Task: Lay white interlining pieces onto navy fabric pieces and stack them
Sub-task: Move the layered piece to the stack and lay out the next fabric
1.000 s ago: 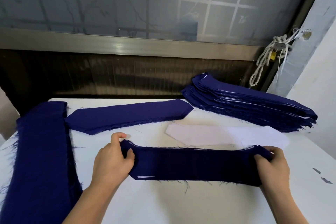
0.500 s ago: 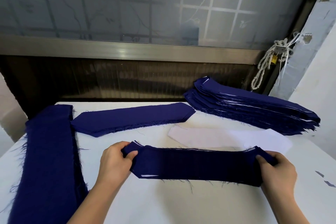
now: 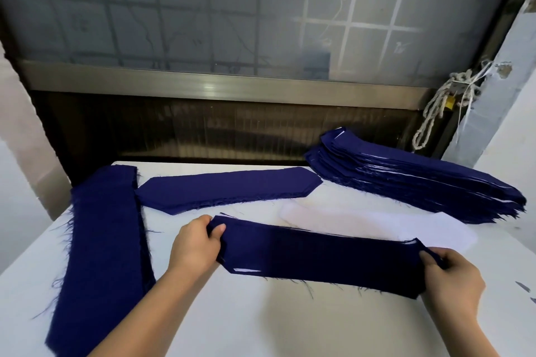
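Navy piece (image 3: 319,258), long with pointed ends, is held taut between both hands low over the near middle of the white counter (image 3: 261,324); whether its underside touches the top I cannot tell. The left hand (image 3: 194,246) grips the left tip, thumb on top and fingers (image 3: 213,236) curled round the cloth. The right hand (image 3: 452,281) grips the right end the same way, thumb pressed on the navy. A thin white sliver (image 3: 246,270) shows at the piece's lower left corner and another at its upper right edge; how many layers are held I cannot tell. Loose threads hang from its near edge. Just behind it white interlining (image 3: 362,223) lies flat on the counter, its near edge partly hidden by the held cloth. Farther back a single navy strip (image 3: 226,188), pointed at both ends, lies flat. At the far right sits a tall stack (image 3: 420,185) of navy pieces with white edges showing between layers, close behind the interlining. Along the left edge runs a long navy pile (image 3: 104,240) with frayed threads, its far end just beside the strip's left tip. Two small dark scraps (image 3: 522,285) lie near the right edge. Behind the counter is a frosted window (image 3: 203,9), and a knotted rope (image 3: 435,107) hangs at its right.
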The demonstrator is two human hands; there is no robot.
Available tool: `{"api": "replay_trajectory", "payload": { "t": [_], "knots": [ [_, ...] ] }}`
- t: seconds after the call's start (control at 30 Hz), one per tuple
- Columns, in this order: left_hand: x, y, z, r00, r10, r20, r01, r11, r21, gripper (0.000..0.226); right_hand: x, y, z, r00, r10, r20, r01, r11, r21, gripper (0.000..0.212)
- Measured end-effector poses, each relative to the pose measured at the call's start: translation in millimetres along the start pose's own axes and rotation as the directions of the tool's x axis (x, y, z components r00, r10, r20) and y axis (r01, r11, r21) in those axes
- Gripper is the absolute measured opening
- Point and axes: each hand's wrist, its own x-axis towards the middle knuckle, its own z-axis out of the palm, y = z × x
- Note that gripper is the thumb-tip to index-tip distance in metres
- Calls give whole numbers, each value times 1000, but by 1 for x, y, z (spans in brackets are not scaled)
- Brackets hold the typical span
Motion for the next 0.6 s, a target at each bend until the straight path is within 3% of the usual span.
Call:
{"api": "replay_trajectory", "payload": {
  "t": [0.2, 0.33, 0.4, 0.47, 0.53, 0.6],
  "knots": [
    [22, -9, -52, 991, 55, 124, -27, 976, -217, 10, -16, -17, -2, 981, -27, 191, 21, 999, 32, 13],
    [52, -26, -99, 982, 13, 186, 41, 958, -283, 22, -50, -42, 2, 947, 20, 320, -72, 986, 151, 17],
    [69, -38, -123, 998, -19, 67, 36, 963, -269, 28, -75, -57, 11, 893, 96, 439, -209, 953, 218, 14],
    [87, -50, -145, 989, -23, -145, -11, 972, -235, 30, -105, -75, 26, 805, 151, 573, -374, 880, 293, 12],
    [103, -58, -164, 940, -12, -341, -53, 982, -182, 30, -136, -95, 38, 723, 180, 667, -498, 806, 321, 14],
    [120, -64, -182, 896, -35, -444, -52, 982, -182, 29, -173, -116, 47, 604, 158, 781, -585, 753, 300, 17]
  ]
}}
